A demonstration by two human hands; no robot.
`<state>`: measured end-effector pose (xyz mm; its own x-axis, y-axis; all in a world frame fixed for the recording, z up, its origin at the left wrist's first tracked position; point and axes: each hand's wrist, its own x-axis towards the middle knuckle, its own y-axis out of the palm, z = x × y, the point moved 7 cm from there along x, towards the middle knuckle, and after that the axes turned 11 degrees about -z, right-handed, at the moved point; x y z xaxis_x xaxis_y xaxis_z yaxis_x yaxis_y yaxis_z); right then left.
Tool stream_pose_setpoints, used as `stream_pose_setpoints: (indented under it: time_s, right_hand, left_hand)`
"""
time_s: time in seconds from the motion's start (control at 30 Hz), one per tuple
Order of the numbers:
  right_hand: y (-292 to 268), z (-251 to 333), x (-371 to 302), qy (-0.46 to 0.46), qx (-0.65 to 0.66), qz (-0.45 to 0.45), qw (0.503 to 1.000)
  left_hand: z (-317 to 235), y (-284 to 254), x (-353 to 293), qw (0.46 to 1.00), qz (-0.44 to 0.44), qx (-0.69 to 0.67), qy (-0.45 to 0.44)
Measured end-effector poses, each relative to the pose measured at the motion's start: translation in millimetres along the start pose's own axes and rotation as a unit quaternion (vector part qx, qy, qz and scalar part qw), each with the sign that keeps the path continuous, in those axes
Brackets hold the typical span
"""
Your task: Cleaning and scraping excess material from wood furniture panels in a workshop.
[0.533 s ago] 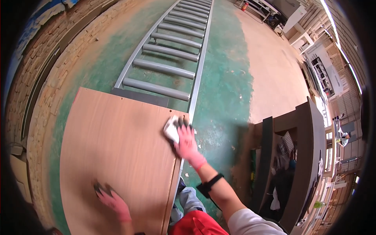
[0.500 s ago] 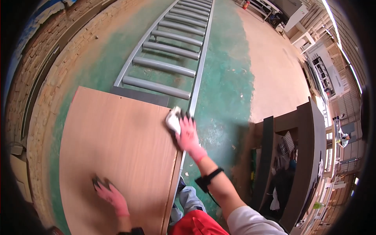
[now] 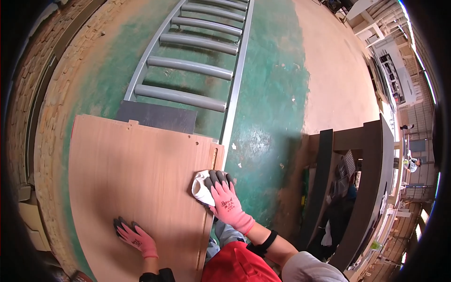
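Observation:
A large wood-grain panel (image 3: 141, 174) lies flat in front of me, with small holes near its far edge and a groove along its right edge. My right hand (image 3: 227, 199), in a pink glove with dark fingertips, grips a white cloth (image 3: 202, 189) and presses it on the panel by that groove. At the lower left of the panel, my left hand (image 3: 137, 238), gloved the same way, rests flat with its fingers spread and holds nothing. Part of a dark grey board (image 3: 157, 116) shows beyond the panel's far edge.
A roller conveyor (image 3: 188, 69) with grey metal rollers stretches away beyond the panel. On the right stands a dark shelf unit (image 3: 371, 155) with assorted items inside. A brick wall (image 3: 61, 108) runs along the left. The floor (image 3: 268, 94) is green, turning sandy farther right.
My right hand and the cloth have moved nearer along the panel's right edge. The left hand stays in about the same place. The view has shifted, showing more of the panel's far edge.

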<state>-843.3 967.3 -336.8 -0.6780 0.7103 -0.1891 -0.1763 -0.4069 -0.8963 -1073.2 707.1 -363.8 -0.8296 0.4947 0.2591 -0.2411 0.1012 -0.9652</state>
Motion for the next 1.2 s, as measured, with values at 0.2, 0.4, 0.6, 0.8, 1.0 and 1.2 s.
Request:
stream_pose_setpoints:
  time_s: [0.2, 0.4, 0.6, 0.8, 1.0, 1.2]
  right_hand:
    - [-31, -3, 64, -0.05, -0.023, -0.096, 0.994]
    - [-27, 58, 175, -0.047, 0.041, -0.137, 0.989]
    - [7, 172, 258, -0.147, 0.047, -0.169, 0.973]
    - [51, 262, 326, -0.189, -0.012, -0.131, 0.973]
    - [82, 357, 386, -0.247, -0.021, -0.179, 0.952]
    - [169, 466, 283, -0.38, 0.307, -0.172, 0.855]
  left_hand:
    - [-7, 0, 2, 0.999, 0.03, -0.024, -0.013]
    - [-12, -7, 10, 0.998, 0.057, -0.015, -0.018]
    - [-8, -5, 11, 0.993, 0.109, 0.029, -0.035]
    - [-12, -4, 9, 0.99, 0.132, -0.044, -0.027]
    - [-10, 0, 0, 0.99, 0.085, -0.105, -0.049]
    - [-4, -5, 3, 0.989, 0.094, -0.103, -0.05]
